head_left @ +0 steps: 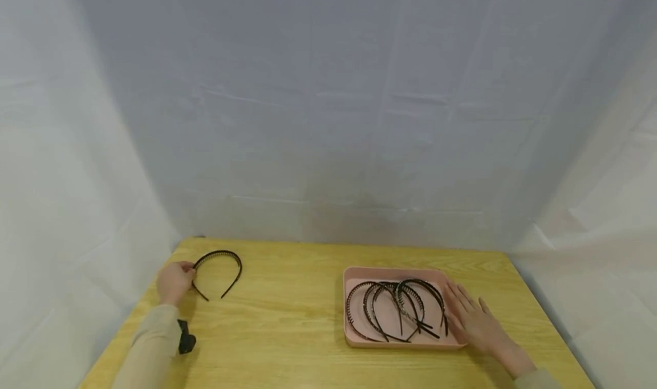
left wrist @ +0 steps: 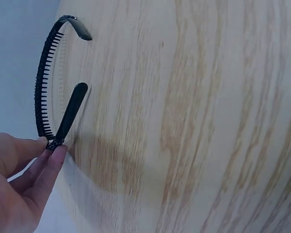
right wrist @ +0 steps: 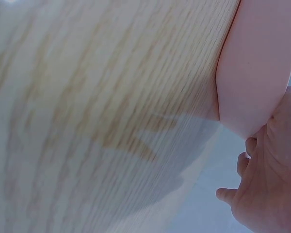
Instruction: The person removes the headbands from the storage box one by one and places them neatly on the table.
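Observation:
At the far left of the table, my left hand [head_left: 174, 280] pinches one side of a black toothed headband [head_left: 218, 252] between thumb and fingertips. The left wrist view shows this headband [left wrist: 42, 87] with its comb teeth on the inner curve and both flat ends pointing over the wood. My right hand [head_left: 474, 320] lies with straight fingers along the right side of a pink tray [head_left: 354, 335], touching its outer wall. Several black headbands [head_left: 382, 309] overlap inside the tray. From the right wrist, the hand [right wrist: 276, 170] shows against the tray's pink wall [right wrist: 254, 63].
The yellow wooden table [head_left: 277, 315] carries the tray at its right half. White sheeting [head_left: 308, 121] hangs behind the table and at both sides. A small black device [head_left: 186, 337] sits at the left wrist.

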`<action>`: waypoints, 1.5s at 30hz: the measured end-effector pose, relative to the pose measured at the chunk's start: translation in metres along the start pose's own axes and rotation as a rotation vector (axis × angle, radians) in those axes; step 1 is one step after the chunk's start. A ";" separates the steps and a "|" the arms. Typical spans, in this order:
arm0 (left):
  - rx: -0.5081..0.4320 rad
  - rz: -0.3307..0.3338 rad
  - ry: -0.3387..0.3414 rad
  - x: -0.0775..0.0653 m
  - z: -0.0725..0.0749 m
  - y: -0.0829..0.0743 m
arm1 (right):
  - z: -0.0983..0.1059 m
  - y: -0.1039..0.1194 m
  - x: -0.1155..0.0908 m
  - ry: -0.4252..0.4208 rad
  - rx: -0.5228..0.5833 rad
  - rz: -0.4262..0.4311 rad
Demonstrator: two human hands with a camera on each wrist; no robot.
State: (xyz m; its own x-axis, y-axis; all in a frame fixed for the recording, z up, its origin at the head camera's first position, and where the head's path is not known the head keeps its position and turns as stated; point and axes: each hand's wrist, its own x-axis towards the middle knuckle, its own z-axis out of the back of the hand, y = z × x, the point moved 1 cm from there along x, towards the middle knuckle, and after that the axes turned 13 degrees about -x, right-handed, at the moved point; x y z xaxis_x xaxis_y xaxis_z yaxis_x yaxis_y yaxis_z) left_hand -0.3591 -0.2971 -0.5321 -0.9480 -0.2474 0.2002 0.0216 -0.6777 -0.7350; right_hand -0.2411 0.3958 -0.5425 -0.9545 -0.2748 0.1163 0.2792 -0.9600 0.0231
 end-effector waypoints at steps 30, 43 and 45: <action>0.027 -0.023 -0.033 -0.010 0.010 -0.023 | -0.017 -0.010 -0.001 -0.103 -0.023 0.056; -0.360 -0.087 -0.042 -0.025 -0.029 -0.097 | -0.001 0.003 0.002 -0.129 0.006 0.060; -0.415 -0.096 -0.003 -0.029 -0.037 -0.109 | -0.003 0.002 0.002 -0.130 -0.002 0.063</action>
State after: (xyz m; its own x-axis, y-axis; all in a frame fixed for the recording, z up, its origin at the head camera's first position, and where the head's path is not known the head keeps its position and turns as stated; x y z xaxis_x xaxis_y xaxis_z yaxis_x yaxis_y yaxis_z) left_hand -0.3456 -0.1911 -0.4817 -0.9384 -0.1991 0.2823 -0.1973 -0.3619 -0.9111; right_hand -0.2426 0.3933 -0.5448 -0.9131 -0.3255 0.2454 0.3381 -0.9411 0.0098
